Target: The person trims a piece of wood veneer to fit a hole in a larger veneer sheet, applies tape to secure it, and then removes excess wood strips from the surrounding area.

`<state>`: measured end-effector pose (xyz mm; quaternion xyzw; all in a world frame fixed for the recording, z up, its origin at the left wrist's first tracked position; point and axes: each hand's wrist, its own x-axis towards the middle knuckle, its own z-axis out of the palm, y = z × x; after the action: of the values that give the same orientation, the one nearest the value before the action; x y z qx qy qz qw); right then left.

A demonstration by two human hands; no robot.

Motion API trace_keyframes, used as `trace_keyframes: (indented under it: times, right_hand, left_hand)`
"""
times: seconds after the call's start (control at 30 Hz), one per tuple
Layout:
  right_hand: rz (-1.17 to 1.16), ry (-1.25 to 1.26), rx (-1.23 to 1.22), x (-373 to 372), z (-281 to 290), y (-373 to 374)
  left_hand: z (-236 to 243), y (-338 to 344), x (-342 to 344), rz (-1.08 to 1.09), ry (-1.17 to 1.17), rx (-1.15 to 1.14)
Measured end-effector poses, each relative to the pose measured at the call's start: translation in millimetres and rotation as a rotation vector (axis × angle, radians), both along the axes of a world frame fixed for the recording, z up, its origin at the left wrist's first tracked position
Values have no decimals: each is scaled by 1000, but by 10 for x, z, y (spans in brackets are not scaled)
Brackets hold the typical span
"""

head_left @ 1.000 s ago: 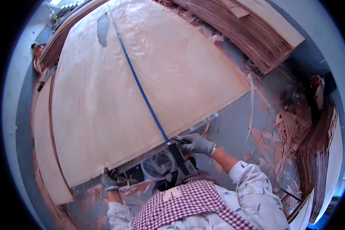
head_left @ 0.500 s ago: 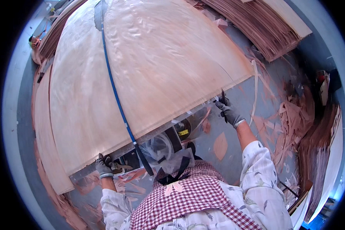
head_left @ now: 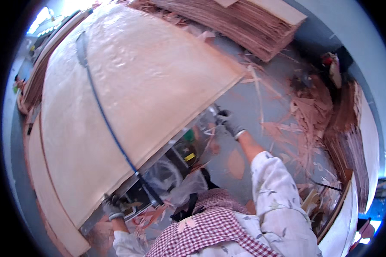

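Note:
A large pale wood veneer sheet point(head_left: 158, 81) lies spread in front of me. At its near left corner my gloved left hand point(head_left: 113, 207) has its fingers closed at the edge. My gloved right hand point(head_left: 230, 123) is at the near edge farther right, closed round a slim hand tool point(head_left: 214, 109); blur hides its exact kind. Across the sheet lies a long blue pole point(head_left: 105, 115) with a dark handle toward me and a flat grey blade at the far end.
Veneer stacks point(head_left: 240, 28) stand at the back right, with another stack point(head_left: 351, 137) at the right. Torn veneer scraps point(head_left: 309, 115) litter the grey floor. Under the sheet's near edge are clear plastic film point(head_left: 163, 173) and a dark device with a yellow label point(head_left: 186, 154).
My view has turned, shifting the sheet leftward in the picture. My right hand stays near the sheet's edge with the tool; my left hand stays at the near left corner.

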<state>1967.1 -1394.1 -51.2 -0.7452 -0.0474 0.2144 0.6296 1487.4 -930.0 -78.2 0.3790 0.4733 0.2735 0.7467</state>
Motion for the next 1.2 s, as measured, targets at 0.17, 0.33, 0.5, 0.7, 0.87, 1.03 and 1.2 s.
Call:
trace_keyframes:
  times: [0.17,0.33,0.5,0.7,0.87,1.03,1.2]
  right_hand:
    - [11,65,13,-295,333,125]
    - [89,-20,-93,-183,418,78]
    - [165,-94,102,-521,930,-185]
    - [444,49,95,-897,1541,-773]
    - [575,-622,-164,-607,1652,-1608]
    - [559,-734,-427,-170,1719,-2452]
    - [437,-696,-358,372,1722,-2885]
  left_hand:
    - [397,-204,170,274,142,-9]
    - [594,-486,72,54,-7,-83]
    - [1028,-1614,537,-160,211,549]
    - [1682,-3140,2297,-936,-112,3]
    - [1721,-4033,3385,-920,-164,-350]
    - [1746,-4797,4052,-1066,-53,-293]
    - [1681,-5139,4675,-1000,-75,-434]
